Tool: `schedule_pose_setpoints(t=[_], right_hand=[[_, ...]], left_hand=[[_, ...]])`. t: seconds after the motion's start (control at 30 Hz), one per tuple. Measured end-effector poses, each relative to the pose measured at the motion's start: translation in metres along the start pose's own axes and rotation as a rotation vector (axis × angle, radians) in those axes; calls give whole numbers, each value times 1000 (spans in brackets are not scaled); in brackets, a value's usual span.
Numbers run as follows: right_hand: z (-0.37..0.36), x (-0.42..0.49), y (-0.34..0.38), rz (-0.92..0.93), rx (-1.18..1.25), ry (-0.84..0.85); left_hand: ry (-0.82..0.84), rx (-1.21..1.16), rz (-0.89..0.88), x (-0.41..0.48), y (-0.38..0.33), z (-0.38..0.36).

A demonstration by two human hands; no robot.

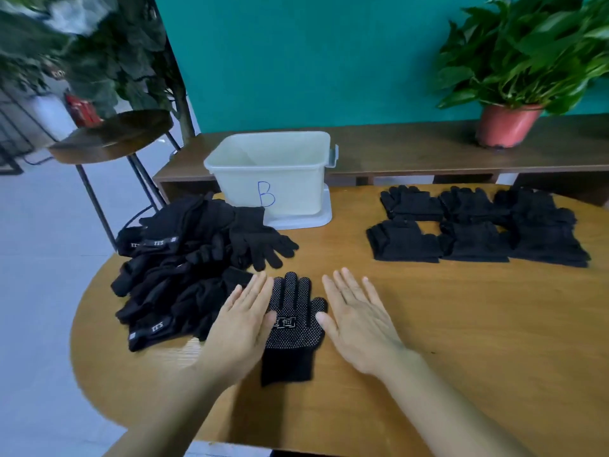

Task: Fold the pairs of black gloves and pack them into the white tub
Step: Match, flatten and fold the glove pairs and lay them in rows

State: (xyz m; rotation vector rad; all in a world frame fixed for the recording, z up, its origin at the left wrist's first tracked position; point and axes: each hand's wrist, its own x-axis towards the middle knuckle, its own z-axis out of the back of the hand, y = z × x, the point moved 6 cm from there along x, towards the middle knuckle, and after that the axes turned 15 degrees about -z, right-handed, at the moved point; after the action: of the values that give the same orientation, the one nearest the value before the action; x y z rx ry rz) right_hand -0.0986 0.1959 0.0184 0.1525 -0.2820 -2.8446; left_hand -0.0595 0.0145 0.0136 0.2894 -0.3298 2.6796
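Observation:
A black glove (pixel 291 328) with white grip dots lies flat on the wooden table (pixel 461 341), fingers pointing away from me. My left hand (pixel 242 319) lies flat with straight fingers along the glove's left edge. My right hand (pixel 357 315) is flat on the table just right of the glove, thumb near the glove's thumb. A loose pile of black gloves (pixel 184 268) sits to the left. Several folded glove pairs (pixel 478 225) lie in two rows at the right. The white tub (pixel 273 174), marked with a blue B, stands behind and looks empty.
The tub sits on its lid (pixel 316 219). A dark bench (pixel 428 150) behind the table carries a potted plant (pixel 507 123). A round stool (pixel 112 135) stands off the table's left. The table's rounded edge curves close to the glove pile.

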Motion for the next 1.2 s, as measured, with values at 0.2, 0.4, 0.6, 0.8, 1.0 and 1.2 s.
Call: schedule_pose_setpoints(t=[0.2,0.4,0.6,0.8,1.0,1.2], right_hand=[[-42,-8,38,67,-55,124],[-46,-16,4,28,-128,122],[-37,-29,-56,-101,-153,110],[-25,-46,-93,-210,-183,150],[-6,-40,-80,-209,-185,130],[22,0,-45,-148,-167,18]], left_hand=[[254,45,20,-30,-7,-43],[225,101,-39,-12,-30,-55],[260,53,-89,27,-82,-69],[374,97,-140,51,-115,-81],[321,76,-172,52,-101,-68],[134,119,-22,59,-22,-6]])
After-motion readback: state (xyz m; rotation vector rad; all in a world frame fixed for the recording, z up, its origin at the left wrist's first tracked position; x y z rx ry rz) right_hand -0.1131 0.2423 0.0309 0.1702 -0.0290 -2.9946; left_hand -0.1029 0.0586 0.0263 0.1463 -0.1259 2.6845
